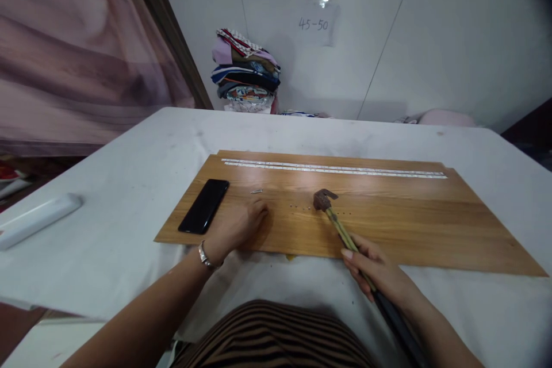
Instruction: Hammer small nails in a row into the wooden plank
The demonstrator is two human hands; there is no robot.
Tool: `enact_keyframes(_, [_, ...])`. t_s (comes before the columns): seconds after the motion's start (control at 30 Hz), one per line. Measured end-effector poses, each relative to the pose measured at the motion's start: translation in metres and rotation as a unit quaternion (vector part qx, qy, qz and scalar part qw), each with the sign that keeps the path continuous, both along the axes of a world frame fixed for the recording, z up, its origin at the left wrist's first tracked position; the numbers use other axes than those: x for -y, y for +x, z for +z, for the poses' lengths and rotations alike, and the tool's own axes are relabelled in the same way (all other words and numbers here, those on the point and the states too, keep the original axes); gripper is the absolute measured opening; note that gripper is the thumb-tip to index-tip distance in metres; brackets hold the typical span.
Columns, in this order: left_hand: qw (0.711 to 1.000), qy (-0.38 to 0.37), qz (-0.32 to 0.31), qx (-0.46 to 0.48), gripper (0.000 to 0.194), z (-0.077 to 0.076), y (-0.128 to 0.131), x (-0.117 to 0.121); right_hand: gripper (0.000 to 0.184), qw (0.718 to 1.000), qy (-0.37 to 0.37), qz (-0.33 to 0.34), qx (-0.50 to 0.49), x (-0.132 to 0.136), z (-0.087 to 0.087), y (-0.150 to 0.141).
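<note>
My right hand (375, 270) is closed round the handle of a claw hammer (340, 230). The hammer's rusty brown head is over the middle of a wood-grain board (409, 213), beside a short row of small nail heads (303, 208); whether it touches the board I cannot tell. On the board left of that row rests my left hand (248, 218), its fingers curled in. What they hold, if anything, is hidden. Just beyond it lies a little bunch of loose nails (256, 191). Left of my left hand a black phone (204, 206) lies flat on the board.
Two thin white strips (336, 170) run along the board's far side. The board lies on a white-covered table (129, 184). A white elongated object (41, 218) is at the left. Behind the table, folded clothes (246, 72) are stacked against the wall, and a pink curtain (81, 57) hangs left.
</note>
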State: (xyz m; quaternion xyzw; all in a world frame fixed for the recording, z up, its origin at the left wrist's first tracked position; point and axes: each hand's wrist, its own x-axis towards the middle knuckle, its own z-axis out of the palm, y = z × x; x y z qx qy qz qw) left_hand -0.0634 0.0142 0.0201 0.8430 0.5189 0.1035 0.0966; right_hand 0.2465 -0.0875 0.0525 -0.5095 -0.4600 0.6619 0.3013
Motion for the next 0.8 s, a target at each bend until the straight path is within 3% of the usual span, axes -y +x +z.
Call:
enact_keyframes(0.37, [0.996, 0.092, 0.012, -0.016, 0.020, -0.004, -0.003, -0.005, 0.034, 1.000, 0.005, -0.014, -0.006, 0.000, -0.002, 0.004])
enact_keyframes(0.8, [0.992, 0.112, 0.040, 0.045, 0.021, -0.014, -0.003, 0.002, 0.034, 1.000, -0.004, 0.003, -0.008, -0.002, -0.005, 0.001])
